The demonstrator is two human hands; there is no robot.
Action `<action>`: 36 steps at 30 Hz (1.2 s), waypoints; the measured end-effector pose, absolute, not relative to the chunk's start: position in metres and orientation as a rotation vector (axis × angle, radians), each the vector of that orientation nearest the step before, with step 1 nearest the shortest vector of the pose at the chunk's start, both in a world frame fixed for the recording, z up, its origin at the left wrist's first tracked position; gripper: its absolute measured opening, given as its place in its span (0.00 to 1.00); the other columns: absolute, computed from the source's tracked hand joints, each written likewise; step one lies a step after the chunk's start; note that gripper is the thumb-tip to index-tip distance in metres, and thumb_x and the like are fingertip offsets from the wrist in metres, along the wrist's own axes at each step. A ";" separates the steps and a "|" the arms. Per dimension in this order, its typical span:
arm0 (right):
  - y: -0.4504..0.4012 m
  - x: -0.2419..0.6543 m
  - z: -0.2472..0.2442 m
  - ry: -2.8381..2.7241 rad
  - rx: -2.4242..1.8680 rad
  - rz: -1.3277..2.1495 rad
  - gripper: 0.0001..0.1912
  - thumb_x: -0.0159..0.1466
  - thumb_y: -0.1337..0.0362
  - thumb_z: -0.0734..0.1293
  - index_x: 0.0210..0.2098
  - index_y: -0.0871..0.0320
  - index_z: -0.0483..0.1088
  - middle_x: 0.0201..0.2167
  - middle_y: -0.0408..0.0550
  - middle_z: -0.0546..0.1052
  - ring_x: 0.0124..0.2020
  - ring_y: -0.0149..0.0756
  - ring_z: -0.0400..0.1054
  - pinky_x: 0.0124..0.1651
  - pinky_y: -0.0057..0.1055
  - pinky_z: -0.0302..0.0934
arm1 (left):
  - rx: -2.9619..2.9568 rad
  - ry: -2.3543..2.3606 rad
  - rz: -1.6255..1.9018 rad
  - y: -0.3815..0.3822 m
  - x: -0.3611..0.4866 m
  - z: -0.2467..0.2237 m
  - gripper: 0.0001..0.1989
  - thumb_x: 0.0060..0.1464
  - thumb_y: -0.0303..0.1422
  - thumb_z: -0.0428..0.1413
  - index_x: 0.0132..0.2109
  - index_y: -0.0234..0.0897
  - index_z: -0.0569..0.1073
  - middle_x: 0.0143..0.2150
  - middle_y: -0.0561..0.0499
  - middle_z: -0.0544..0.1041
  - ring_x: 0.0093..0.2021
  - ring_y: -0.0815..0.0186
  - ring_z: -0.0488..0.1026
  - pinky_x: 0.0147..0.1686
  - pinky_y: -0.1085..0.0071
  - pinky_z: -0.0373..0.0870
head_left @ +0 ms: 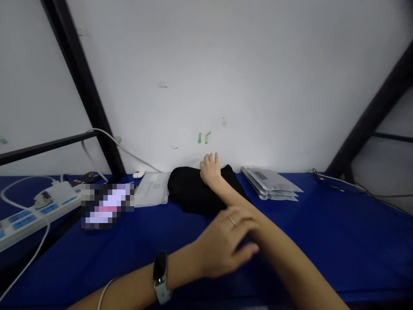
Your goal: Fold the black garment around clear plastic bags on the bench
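A folded black cloth item (193, 189) lies on the blue surface against the wall; I cannot tell exactly what it is. My right hand (211, 170) rests at its far edge, fingers spread and pointing up in front of the wall. No object shows in it. My left hand (226, 243), with a ring and a wristwatch (160, 275), is held nearer to me beside my right forearm. Its fingers bend loosely with the thumb apart, and it holds nothing. Whether it touches the forearm is unclear.
White plastic packets (269, 183) are stacked right of the cloth, and another flat white packet (151, 189) lies left of it. A blurred-out phone (108, 206), a white earphone case (138, 174) and a power strip (41, 215) with cables are at left. Black frame posts (84, 90) slant up.
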State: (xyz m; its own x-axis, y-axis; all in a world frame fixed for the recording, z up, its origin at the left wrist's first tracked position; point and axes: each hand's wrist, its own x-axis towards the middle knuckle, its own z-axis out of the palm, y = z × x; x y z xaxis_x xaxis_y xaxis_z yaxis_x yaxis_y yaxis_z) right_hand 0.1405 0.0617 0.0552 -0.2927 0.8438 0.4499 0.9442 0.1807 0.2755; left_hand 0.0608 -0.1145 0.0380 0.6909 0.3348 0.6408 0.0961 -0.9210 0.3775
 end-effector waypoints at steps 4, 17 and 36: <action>0.059 0.141 0.058 -2.233 -1.675 -0.772 0.22 0.61 0.67 0.57 0.52 0.65 0.71 0.59 0.65 0.66 0.62 0.63 0.51 0.62 0.65 0.34 | 2.327 0.964 1.397 -0.083 0.055 0.031 0.13 0.60 0.29 0.48 0.52 0.37 0.66 0.55 0.40 0.66 0.58 0.55 0.61 0.60 0.50 0.58; 0.045 0.159 0.031 -2.333 -1.692 -0.812 0.18 0.63 0.68 0.58 0.48 0.64 0.73 0.52 0.64 0.71 0.57 0.56 0.59 0.61 0.53 0.45 | 2.466 0.070 0.602 -0.105 0.033 0.067 0.10 0.61 0.32 0.51 0.45 0.41 0.76 0.46 0.51 0.78 0.50 0.66 0.73 0.53 0.72 0.67; 0.111 0.253 0.004 -1.541 -2.069 -0.055 0.19 0.63 0.61 0.62 0.51 0.63 0.61 0.47 0.59 0.72 0.46 0.44 0.68 0.42 0.33 0.60 | 2.200 1.961 0.831 0.136 -0.048 0.013 0.07 0.51 0.30 0.58 0.38 0.38 0.78 0.39 0.46 0.80 0.43 0.60 0.75 0.42 0.69 0.68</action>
State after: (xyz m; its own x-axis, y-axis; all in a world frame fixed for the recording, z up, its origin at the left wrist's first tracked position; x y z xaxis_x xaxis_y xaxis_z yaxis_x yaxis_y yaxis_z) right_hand 0.2528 0.1109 0.0035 0.3410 0.8728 0.3492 0.8954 -0.1884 -0.4034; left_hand -0.0476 0.1361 0.0132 0.0338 0.9404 0.3385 0.8972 -0.1777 0.4042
